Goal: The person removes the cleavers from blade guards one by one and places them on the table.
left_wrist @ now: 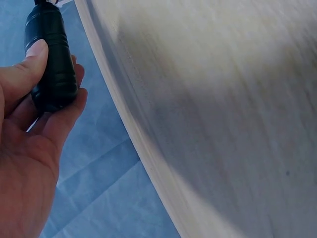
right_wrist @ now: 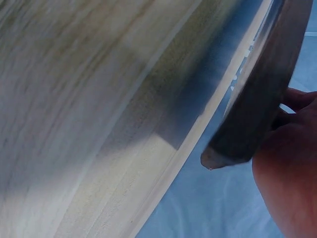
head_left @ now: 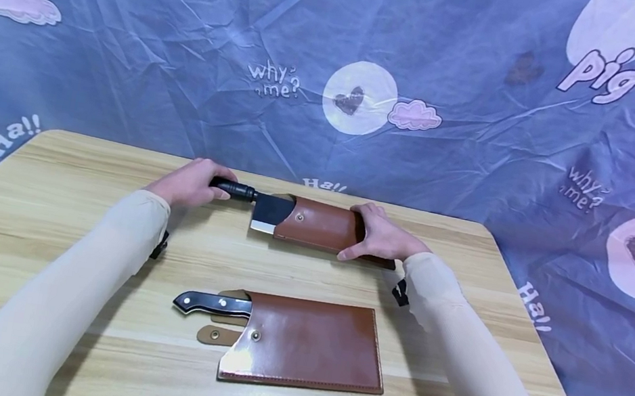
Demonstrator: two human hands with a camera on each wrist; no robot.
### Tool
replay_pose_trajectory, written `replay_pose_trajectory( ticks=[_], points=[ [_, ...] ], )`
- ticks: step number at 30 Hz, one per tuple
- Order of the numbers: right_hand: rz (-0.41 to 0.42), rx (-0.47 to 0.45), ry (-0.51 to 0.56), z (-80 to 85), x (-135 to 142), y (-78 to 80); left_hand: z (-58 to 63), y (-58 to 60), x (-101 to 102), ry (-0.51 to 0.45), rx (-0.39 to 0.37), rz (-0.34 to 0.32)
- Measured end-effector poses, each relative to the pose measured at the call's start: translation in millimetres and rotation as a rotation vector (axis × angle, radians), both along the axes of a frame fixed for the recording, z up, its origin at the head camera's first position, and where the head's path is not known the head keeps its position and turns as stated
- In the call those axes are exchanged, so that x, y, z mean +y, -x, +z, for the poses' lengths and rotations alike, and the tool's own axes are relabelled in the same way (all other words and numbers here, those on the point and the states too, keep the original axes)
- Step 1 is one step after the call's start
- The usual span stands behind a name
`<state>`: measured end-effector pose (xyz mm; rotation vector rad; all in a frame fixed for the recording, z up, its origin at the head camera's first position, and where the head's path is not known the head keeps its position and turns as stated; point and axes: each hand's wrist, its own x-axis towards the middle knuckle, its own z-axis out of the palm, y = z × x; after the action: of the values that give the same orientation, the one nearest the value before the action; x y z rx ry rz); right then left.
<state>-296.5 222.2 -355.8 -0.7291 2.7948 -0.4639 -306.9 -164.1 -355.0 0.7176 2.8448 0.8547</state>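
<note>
Near the far side of the table, my left hand [head_left: 190, 184] grips the black handle [left_wrist: 52, 59] of a cleaver [head_left: 272, 210]. The cleaver's dark blade has a bright edge and sits partly inside a brown leather sheath [head_left: 320, 222]; the rest of the blade is hidden in it. At the sheath's right end, my right hand [head_left: 383, 237] holds it with the thumb on the near side and fingers over the far side. In the right wrist view the sheath [right_wrist: 260, 89] shows edge-on, raised over the table's edge, with the fingers mostly hidden behind it.
Closer to me lies a second brown sheath [head_left: 314, 341] with a black riveted knife handle [head_left: 215, 304] sticking out leftward and a snap strap [head_left: 217, 335] loose. The wooden table [head_left: 43, 219] ends at a blue printed cloth [head_left: 189, 69] behind.
</note>
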Motion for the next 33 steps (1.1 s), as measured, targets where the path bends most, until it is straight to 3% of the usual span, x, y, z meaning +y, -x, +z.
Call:
replay_pose_trajectory(
  ticks=[14, 24, 33],
  points=[
    [0.001, -0.014, -0.001, 1.0, 0, 0.0, -1.1, -2.6, -8, -0.005, 0.02, 0.005],
    [0.004, -0.005, 0.009, 0.9, -2, -0.3, -7.6, -2.0, -16, 0.001, 0.075, -0.044],
    [0.006, 0.0, 0.009, -0.7, 0, -1.0, -5.5, -3.9, -12, 0.042, 0.128, -0.083]
  ],
)
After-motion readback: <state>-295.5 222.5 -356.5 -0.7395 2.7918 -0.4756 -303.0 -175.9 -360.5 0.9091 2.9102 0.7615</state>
